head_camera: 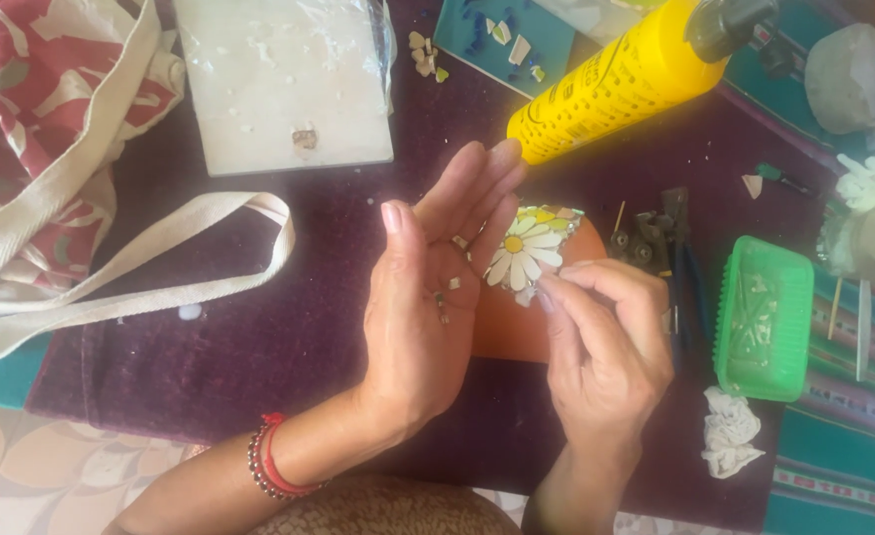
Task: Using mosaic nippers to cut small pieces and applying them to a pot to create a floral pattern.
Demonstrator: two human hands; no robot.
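Observation:
My left hand [428, 297] is held palm up with fingers together, and a few small tile chips [440, 300] lie in the palm. My right hand [606, 342] pinches a tiny piece at its fingertips, right at the edge of a white daisy mosaic [525, 253]. The mosaic sits on a terracotta-orange piece [507, 327] lying on the dark purple cloth [299, 327]. Red and beaded bracelets circle my left wrist.
A yellow glue bottle [606, 89] lies behind my hands. Tile nippers [660, 243] and a green plastic tray [765, 317] sit at the right. A white tile slab [289, 84], a teal tile with chips [502, 40], a red-and-white tote bag [51, 129] and crumpled tissue [730, 431] are around.

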